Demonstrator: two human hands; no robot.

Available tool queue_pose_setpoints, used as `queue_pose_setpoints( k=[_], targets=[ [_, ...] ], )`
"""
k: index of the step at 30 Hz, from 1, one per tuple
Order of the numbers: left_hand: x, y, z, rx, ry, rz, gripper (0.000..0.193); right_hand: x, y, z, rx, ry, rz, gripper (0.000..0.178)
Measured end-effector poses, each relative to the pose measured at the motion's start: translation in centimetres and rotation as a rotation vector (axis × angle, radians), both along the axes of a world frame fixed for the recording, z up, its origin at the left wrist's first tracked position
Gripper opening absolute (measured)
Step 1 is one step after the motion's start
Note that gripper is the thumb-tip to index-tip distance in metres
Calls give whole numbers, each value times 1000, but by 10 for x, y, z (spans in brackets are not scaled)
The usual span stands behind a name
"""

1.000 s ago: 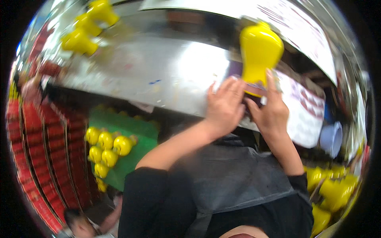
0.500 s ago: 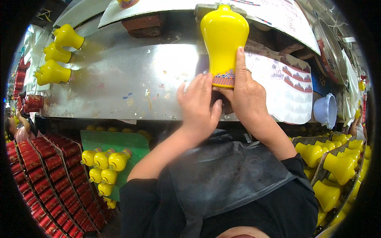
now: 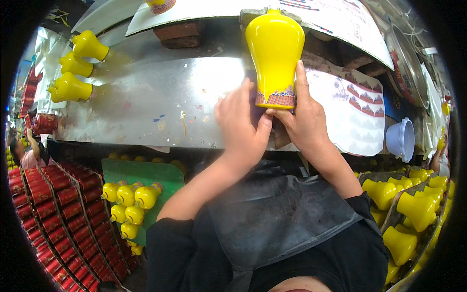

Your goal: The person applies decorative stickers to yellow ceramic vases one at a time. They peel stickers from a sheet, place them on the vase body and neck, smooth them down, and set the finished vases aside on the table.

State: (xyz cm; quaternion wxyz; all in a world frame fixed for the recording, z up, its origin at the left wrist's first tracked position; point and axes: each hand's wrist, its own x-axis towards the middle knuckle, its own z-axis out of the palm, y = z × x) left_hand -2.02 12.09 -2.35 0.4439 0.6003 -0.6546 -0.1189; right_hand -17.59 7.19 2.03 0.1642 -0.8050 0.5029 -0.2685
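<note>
A glossy yellow vase-shaped bottle (image 3: 275, 53) lies with its narrow neck pointing away from me, against a grey block (image 3: 253, 16). Around its base end runs a patterned decal band (image 3: 276, 99) in blue, red and white. My right hand (image 3: 310, 119) steadies the bottle, with the index finger along its right side and the thumb at the base rim. Just left of the base, my left hand (image 3: 242, 119) is open and slightly blurred, its fingers stretched out. I see nothing held in it.
A sheet of decals (image 3: 360, 114) lies right of the bottle, beside a pale blue tub (image 3: 400, 138). Yellow bottles (image 3: 73, 87) lie at the metal table's far left. More yellow bottles (image 3: 416, 209) fill racks at right; others stand on a green board (image 3: 168, 177). Red bottles (image 3: 73, 214) fill the lower left.
My left hand has come off the bottle's base and shifted slightly left. My right thumb now shows at the base rim, and more of the decal band is visible.
</note>
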Motion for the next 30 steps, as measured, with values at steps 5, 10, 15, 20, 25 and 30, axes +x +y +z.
queue_pose_setpoints(
  k=[5, 10, 15, 20, 25, 30],
  targets=[
    [-8, 4, -3, 84, 32, -41, 64, -2, -1, -5, 50, -67, -13, 102],
    [-12, -2, -5, 135, 76, -64, 62, -12, -5, -3, 39, -39, 29, 103],
    [-8, -2, 1, 153, -156, -1, 64, -20, -11, -9, -31, 10, 93, 104],
    [-5, 2, 4, 118, -204, 44, 67, -20, -10, -21, 4, 24, 51, 109],
    [-13, 13, 6, 3, -285, 58, 70, -19, -11, -28, 12, 4, 39, 108],
    [-22, 21, -3, 45, -222, 65, 72, -19, -10, -30, 15, -44, 40, 107]
  ],
)
